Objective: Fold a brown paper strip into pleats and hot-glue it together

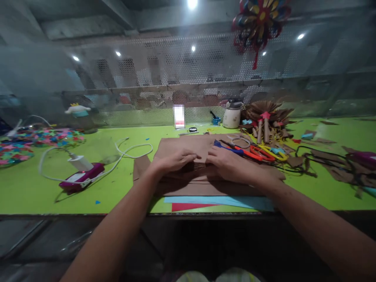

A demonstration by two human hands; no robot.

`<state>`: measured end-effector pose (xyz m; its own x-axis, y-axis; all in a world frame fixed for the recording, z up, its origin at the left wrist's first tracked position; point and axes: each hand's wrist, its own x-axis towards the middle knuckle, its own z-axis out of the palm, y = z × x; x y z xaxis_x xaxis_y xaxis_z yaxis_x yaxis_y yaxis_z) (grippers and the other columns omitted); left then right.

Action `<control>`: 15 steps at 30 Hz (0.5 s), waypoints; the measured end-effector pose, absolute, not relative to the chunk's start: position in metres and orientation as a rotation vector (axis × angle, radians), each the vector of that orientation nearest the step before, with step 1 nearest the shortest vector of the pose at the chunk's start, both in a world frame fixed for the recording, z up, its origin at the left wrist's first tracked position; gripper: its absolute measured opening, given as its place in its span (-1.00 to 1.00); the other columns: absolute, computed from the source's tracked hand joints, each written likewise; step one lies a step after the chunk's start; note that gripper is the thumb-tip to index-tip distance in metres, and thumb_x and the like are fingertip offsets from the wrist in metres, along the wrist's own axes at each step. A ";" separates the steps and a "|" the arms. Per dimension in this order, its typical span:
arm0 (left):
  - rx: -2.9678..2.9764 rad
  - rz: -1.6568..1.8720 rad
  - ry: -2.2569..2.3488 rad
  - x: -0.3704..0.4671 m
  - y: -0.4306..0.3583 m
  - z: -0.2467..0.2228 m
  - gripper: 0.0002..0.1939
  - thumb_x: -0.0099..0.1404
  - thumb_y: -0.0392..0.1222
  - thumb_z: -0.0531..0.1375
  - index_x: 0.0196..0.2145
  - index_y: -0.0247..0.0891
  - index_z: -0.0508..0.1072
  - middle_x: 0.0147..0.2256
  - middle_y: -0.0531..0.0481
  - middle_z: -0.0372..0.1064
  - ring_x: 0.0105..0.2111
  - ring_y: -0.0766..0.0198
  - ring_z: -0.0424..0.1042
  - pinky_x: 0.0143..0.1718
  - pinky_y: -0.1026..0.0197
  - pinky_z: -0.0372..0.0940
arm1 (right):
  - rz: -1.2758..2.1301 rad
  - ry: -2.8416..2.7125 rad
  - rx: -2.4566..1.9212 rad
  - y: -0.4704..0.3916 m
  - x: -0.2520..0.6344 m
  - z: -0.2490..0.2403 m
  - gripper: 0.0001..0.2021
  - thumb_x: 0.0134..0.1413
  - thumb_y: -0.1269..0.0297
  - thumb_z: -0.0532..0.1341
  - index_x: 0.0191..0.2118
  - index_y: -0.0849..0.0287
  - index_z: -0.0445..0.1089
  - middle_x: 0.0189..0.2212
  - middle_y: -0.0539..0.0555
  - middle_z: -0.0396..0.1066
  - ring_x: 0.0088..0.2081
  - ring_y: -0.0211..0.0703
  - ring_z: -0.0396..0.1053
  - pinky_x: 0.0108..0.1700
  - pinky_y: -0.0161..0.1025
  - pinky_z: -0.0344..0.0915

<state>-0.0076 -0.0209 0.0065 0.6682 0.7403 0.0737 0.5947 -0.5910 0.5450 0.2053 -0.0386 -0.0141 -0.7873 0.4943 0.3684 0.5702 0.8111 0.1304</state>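
Between my two hands is a strip of brown paper [197, 167] folded into narrow pleats. My left hand [176, 160] grips its left end, with the fingers bent over the top. At the other end my right hand [227, 162] holds the pleats with curled fingers; the thumbs are mostly hidden. Under both hands lies a stack of brown paper sheets [202, 189]. A light blue sheet [211, 201] and a red sheet [188, 206] stick out below it, along the table's front edge. Just beyond my right hand lie orange-handled scissors [260, 153] and a blue-handled tool [228, 148].
On the left of the green table [123, 188] lie a purple power strip [80, 182] with a white charger [78, 163] and colourful paper pieces [49, 137]. A lit phone [179, 116], a white bottle [231, 116] and pleated brown paper fans [264, 111] are at the back.
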 end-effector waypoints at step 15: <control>1.745 0.332 0.939 0.003 -0.038 0.003 -0.59 0.19 0.08 0.03 -0.45 -0.37 0.39 -0.66 0.10 0.19 -0.67 0.45 0.08 -0.55 0.33 0.10 | -0.315 -2.506 -0.665 -0.024 0.204 -0.017 -0.90 -0.04 0.40 0.14 -0.35 0.24 0.36 -0.37 0.15 0.24 -0.26 -0.09 0.08 -0.20 -0.15 0.09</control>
<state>0.0033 -0.0377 0.0034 0.6503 0.7275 -0.2188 0.4283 -0.1132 0.8965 0.2037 -0.0242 -0.0168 -0.7421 0.3939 0.5423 0.5158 0.8523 0.0869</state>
